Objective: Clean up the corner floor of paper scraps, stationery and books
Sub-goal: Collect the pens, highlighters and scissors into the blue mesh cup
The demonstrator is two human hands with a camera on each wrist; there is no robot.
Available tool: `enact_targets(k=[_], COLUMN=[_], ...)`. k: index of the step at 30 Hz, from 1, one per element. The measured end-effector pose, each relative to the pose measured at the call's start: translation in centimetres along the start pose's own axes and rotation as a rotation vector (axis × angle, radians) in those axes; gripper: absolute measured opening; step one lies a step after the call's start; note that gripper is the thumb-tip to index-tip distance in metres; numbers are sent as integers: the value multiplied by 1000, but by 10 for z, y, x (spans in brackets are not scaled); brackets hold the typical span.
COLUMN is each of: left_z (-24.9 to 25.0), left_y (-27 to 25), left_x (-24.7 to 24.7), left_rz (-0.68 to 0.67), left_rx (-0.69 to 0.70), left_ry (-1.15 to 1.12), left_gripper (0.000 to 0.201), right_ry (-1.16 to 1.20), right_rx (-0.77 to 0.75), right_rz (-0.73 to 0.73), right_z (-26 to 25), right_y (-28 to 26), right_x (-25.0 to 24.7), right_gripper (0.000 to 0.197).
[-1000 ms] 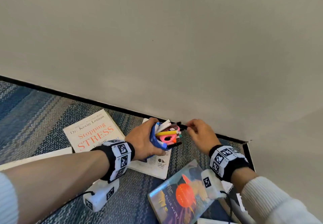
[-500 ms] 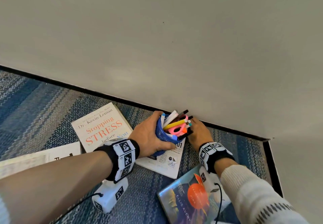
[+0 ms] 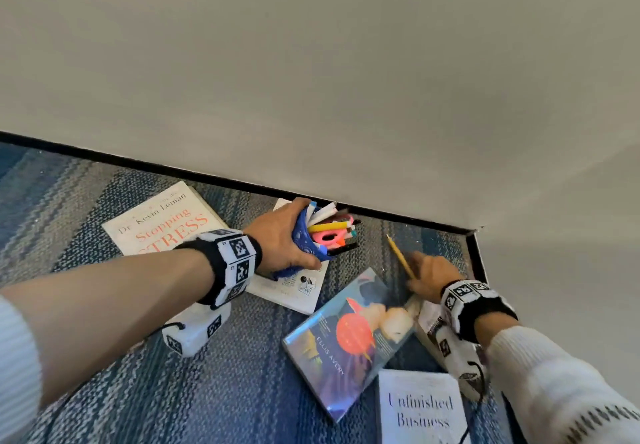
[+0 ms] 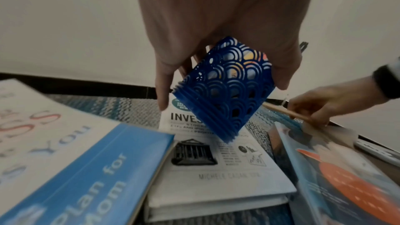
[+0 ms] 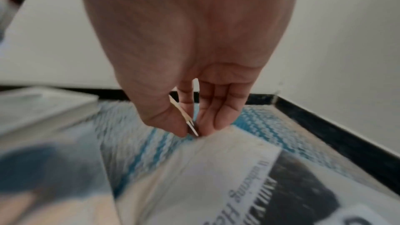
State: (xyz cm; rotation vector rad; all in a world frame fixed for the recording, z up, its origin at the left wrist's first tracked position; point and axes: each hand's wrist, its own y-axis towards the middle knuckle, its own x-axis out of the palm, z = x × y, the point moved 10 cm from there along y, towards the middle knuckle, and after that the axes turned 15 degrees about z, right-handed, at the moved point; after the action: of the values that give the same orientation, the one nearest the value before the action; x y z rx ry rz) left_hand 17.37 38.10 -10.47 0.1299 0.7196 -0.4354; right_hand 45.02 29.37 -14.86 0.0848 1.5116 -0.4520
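My left hand [image 3: 287, 241] grips a blue cut-out pen holder [image 3: 306, 239] [image 4: 227, 90], tilted and lifted over a white investing book [image 4: 218, 174]. Pens, a yellow marker and pink scissors [image 3: 329, 236] stick out of it. My right hand [image 3: 427, 275] pinches a yellow pencil [image 3: 400, 255] near the corner of the room, just above the floor; in the right wrist view thumb and fingers hold the pencil [image 5: 184, 115]. Several books lie on the blue carpet: "Stopping Stress" [image 3: 162, 222], a colourful one with an orange disc [image 3: 349, 336], "Unfinished Business" [image 3: 420, 409].
Grey walls meet at the corner with a black skirting board [image 3: 472, 253]. A blue book [image 4: 86, 174] lies near the white one, and another book [image 5: 270, 186] lies under my right wrist. Striped carpet [image 3: 69, 201] stretches to the left.
My right hand has left the pen holder, swung right toward the corner and picked up the yellow pencil. My left hand keeps hold of the holder.
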Motion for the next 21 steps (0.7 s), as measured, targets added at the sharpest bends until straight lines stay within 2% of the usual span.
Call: enact_targets(k=[3, 6, 9, 11, 15, 18, 21], left_z=[14, 26, 40, 55, 80, 88, 87], left_y=[1, 1, -5, -12, -20, -19, -15], left_x=[8, 13, 21, 29, 39, 37, 28], left_rz=[-54, -81, -87, -103, -115, -92, -71], left_rx=[32, 37, 44, 95, 160, 139, 93], left_ry=[83, 154, 171, 172, 167, 120, 35], left_gripper=[84, 85, 89, 90, 82, 82, 80], right_ry=[280, 637, 1084, 1283, 1426, 1396, 1339], right_rx=[134, 226, 306, 278, 129, 73, 65], right_rz=[115, 243, 297, 333, 393, 328, 283], right_z=[35, 57, 54, 31, -22, -57, -77], right_y=[-24, -44, -67, -81, -95, -92, -81], right_x=[-36, -71, -95, -117, -154, -161, -163], right_gripper=[17, 15, 14, 12, 9, 23, 28])
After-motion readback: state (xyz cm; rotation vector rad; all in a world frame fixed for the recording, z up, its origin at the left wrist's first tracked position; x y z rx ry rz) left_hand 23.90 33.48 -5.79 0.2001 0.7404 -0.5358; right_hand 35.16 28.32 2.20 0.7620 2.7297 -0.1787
